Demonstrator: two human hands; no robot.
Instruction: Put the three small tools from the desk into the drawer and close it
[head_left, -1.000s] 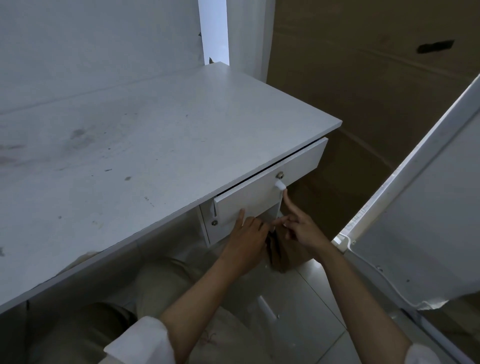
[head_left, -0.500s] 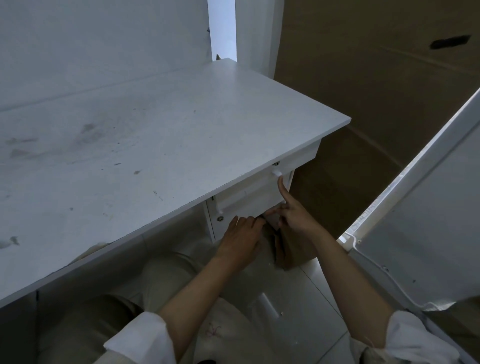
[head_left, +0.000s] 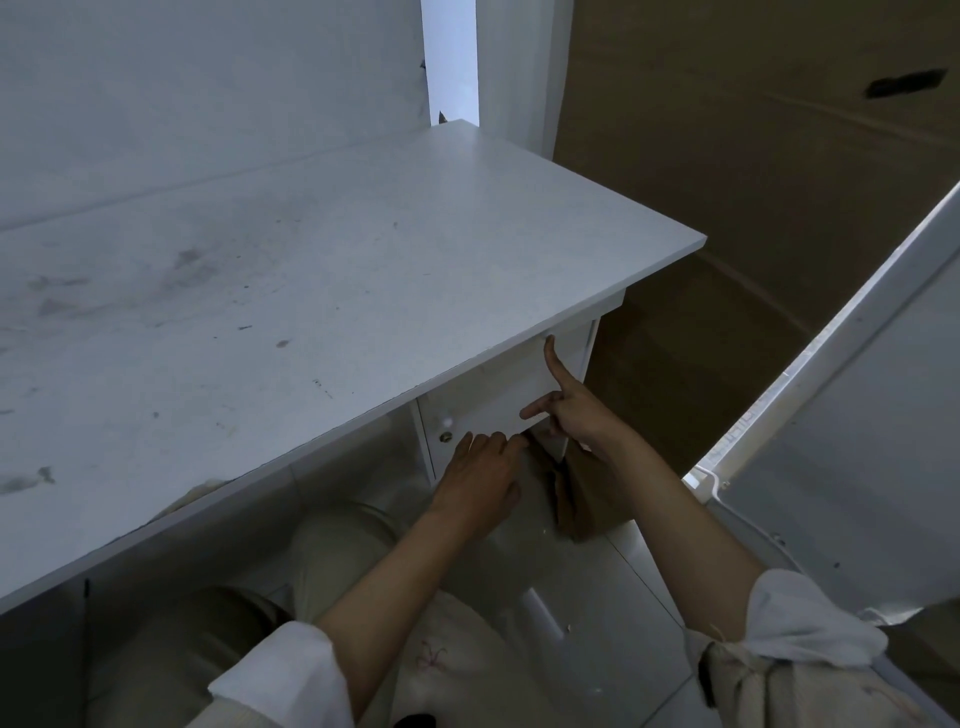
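The white drawer (head_left: 493, 400) sits pushed in under the front right corner of the white desk (head_left: 322, 280), its front flush beneath the top. My left hand (head_left: 485, 475) rests with fingertips against the drawer's lower edge, holding nothing. My right hand (head_left: 569, 410) presses the drawer front, index finger stretched up to the top edge near the desk's underside, thumb out to the left. No small tools are visible on the desk; the drawer's inside is hidden.
A large brown cardboard sheet (head_left: 753, 182) stands right of the desk, and a brown box (head_left: 592, 499) sits on the tiled floor below the drawer. A tilted white panel (head_left: 857, 415) leans at the far right. My knees (head_left: 337, 545) are under the desk.
The drawer, sticking out a second ago, has slid in under the desk top. Both hands followed it forward, and the right index finger moved up along its front.
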